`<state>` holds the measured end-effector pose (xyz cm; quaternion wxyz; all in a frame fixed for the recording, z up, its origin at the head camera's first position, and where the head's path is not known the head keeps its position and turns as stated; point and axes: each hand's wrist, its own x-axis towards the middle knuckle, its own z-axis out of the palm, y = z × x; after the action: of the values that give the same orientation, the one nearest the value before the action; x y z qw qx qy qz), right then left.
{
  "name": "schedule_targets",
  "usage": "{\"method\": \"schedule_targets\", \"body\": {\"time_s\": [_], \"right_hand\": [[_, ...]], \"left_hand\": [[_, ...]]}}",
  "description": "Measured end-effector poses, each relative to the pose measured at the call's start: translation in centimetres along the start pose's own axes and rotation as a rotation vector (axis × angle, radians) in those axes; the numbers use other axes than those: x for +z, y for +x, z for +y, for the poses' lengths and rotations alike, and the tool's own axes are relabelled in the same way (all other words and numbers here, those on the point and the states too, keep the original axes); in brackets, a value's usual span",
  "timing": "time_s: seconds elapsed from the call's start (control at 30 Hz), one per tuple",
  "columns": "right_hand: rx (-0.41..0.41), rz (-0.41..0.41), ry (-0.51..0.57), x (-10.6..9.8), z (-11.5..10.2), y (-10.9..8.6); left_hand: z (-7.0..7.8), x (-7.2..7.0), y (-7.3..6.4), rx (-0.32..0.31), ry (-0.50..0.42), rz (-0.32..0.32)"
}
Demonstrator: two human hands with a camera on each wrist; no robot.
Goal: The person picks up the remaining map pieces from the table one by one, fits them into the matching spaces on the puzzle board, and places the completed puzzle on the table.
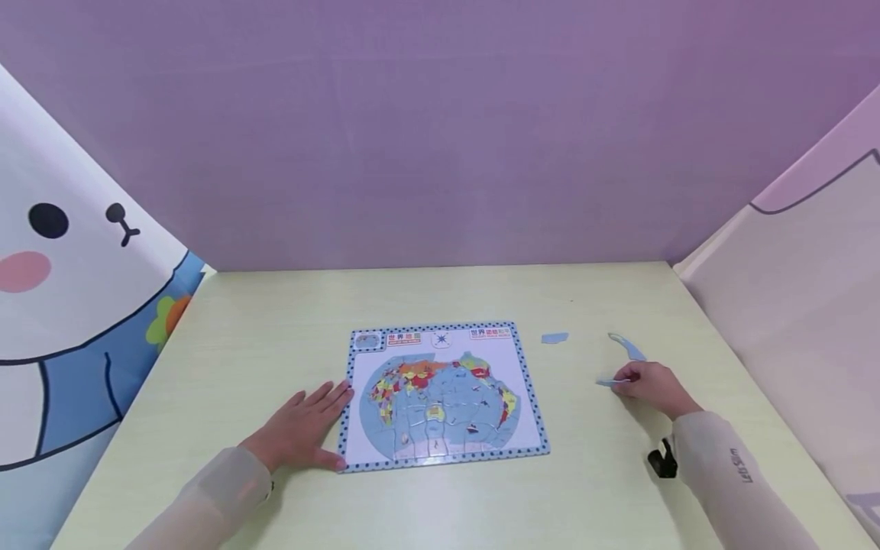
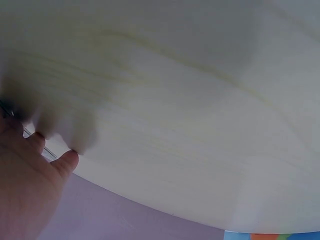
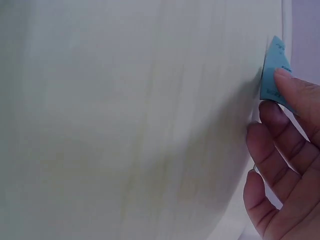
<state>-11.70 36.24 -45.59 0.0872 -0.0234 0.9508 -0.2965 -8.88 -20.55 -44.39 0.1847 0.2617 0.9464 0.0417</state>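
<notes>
A world map jigsaw puzzle (image 1: 440, 405) in a dotted white frame lies on the table, most of its map filled with pieces. Spread against its left edge is my left hand (image 1: 302, 428), fingertips on the border and thumb at the lower corner. To the right of the board, my right hand (image 1: 649, 386) pinches a small blue puzzle piece (image 3: 272, 72) between thumb and fingers. Just behind that hand lies a curved blue puzzle piece (image 1: 629, 347). Another blue piece (image 1: 554, 338) rests near the board's upper right corner.
The pale wooden table (image 1: 275, 305) ends at a purple curtain (image 1: 440, 137) behind. Printed cloth panels stand at the left (image 1: 89, 321) and right. A small black object (image 1: 663, 460) sits at the right wrist's sleeve.
</notes>
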Motion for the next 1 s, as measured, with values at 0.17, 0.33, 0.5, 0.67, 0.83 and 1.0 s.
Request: {"method": "schedule_targets", "body": {"time_s": [0.17,0.33,0.5,0.67,0.83,1.0], "right_hand": [[0.005,0.011,0.04,0.4,-0.9,0.2],[0.021,0.01,0.072,0.8,-1.7,0.5],[0.04,0.003,0.191,1.3,-2.6,0.5],[0.0,0.012,0.303,1.8,-3.5,0.5],[-0.003,0.009,0.332,2.2,-3.9,0.7],[0.0,0.01,0.334,2.9,-4.3,1.1]], "left_hand": [[0.0,0.1,0.1,-0.006,0.002,0.001],[-0.1,0.2,0.0,0.007,0.011,0.013],[-0.1,0.1,-0.1,0.015,0.006,0.02],[-0.1,0.1,-0.3,0.013,-0.002,0.022],[-0.1,0.1,-0.3,0.012,0.0,0.018],[0.1,0.0,-0.2,0.003,-0.008,0.007]]}}
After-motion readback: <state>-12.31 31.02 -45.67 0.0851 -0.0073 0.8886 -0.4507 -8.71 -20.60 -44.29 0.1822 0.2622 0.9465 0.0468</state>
